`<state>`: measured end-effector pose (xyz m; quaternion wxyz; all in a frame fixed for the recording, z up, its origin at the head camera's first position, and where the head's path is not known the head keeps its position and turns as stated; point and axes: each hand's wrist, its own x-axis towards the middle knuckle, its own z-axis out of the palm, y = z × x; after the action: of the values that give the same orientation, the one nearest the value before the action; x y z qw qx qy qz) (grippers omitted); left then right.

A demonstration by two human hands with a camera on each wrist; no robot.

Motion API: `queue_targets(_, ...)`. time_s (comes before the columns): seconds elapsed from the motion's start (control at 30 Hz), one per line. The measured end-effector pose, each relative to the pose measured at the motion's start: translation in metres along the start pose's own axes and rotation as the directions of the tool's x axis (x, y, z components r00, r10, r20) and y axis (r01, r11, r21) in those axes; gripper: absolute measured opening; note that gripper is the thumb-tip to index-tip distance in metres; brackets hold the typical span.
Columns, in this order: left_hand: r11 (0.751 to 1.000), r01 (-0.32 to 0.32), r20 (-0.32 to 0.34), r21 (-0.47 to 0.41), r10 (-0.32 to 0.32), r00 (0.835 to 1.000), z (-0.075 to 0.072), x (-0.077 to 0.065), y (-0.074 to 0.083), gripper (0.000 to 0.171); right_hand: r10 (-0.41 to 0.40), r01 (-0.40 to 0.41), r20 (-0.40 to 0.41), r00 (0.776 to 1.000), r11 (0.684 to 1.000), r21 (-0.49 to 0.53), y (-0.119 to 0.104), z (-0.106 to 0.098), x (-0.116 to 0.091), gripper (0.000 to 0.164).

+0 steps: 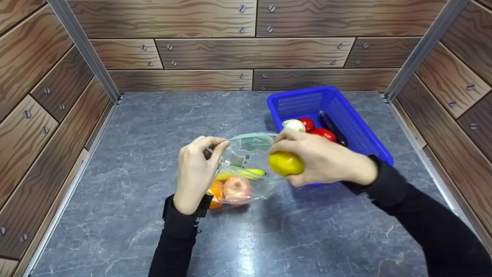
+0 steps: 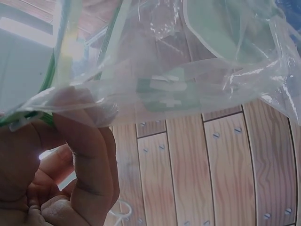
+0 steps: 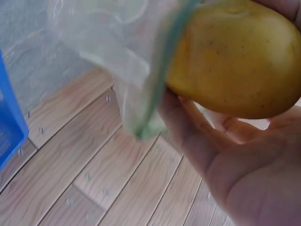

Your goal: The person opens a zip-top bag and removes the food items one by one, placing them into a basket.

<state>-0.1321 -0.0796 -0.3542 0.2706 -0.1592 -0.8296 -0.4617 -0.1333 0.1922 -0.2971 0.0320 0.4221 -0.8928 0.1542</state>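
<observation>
My left hand (image 1: 198, 171) pinches the green-edged rim of a clear zip bag (image 1: 265, 188) between thumb and fingers. In the left wrist view, the bag's plastic (image 2: 164, 99) stretches away from those fingers. Inside the bag lie a banana (image 1: 253, 172), an apple (image 1: 237, 188) and an orange (image 1: 216, 192). My right hand (image 1: 323, 157) grips a smooth yellow oval fruit, like a mango (image 1: 286, 163), at the right side of the bag's mouth. Seen from the right wrist, the bag's rim (image 3: 162, 70) overlaps the end of this speckled fruit (image 3: 240, 61).
A blue plastic basket (image 1: 369, 142) stands behind my right hand. It holds an eggplant (image 1: 332, 127), red tomatoes (image 1: 323, 134) and a whitish onion (image 1: 294, 125). Wood-patterned panels (image 1: 253, 54) enclose the grey marbled table (image 1: 153, 134) at the back and both sides.
</observation>
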Motion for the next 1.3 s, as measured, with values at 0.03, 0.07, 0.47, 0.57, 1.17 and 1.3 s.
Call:
queue_targets(0.03, 1.000, 0.000, -0.002, 0.001, 0.000, 1.000, 0.000, 0.000, -0.001, 0.014, 0.005, -0.005, -0.008, 1.000, 1.000, 0.016, 0.003, -0.004, -0.004, 0.058)
queue_targets(0.07, 1.000, 0.002, -0.002, 0.004, -0.002, 1.000, 0.000, 0.000, -0.001, 0.014, 0.013, -0.013, -0.018, 1.000, 0.999, 0.031, 0.007, -0.008, -0.007, 0.058)
queue_targets(0.47, 1.000, 0.011, -0.018, 0.010, -0.011, 1.000, -0.002, -0.001, -0.004, 0.014, 0.290, -0.282, -0.089, 0.953, 0.955, 0.091, 0.098, -0.029, -0.019, 0.052)
queue_targets(0.57, 1.000, 0.007, -0.017, 0.009, -0.007, 1.000, -0.001, -0.001, -0.005, 0.013, 0.368, -0.361, -0.094, 0.925, 0.929, 0.086, 0.132, -0.015, -0.013, 0.052)
queue_targets(1.17, 1.000, 0.013, -0.021, -0.003, -0.014, 1.000, -0.002, 0.001, -0.008, 0.013, 0.646, -0.630, -0.061, 0.761, 0.758, 0.168, 0.258, 0.045, 0.010, 0.062)
queue_targets(1.3, 1.000, 0.015, -0.016, -0.008, -0.015, 1.000, -0.001, 0.002, -0.008, 0.014, 0.670, -0.651, -0.061, 0.740, 0.736, 0.183, 0.268, 0.054, 0.010, 0.063)
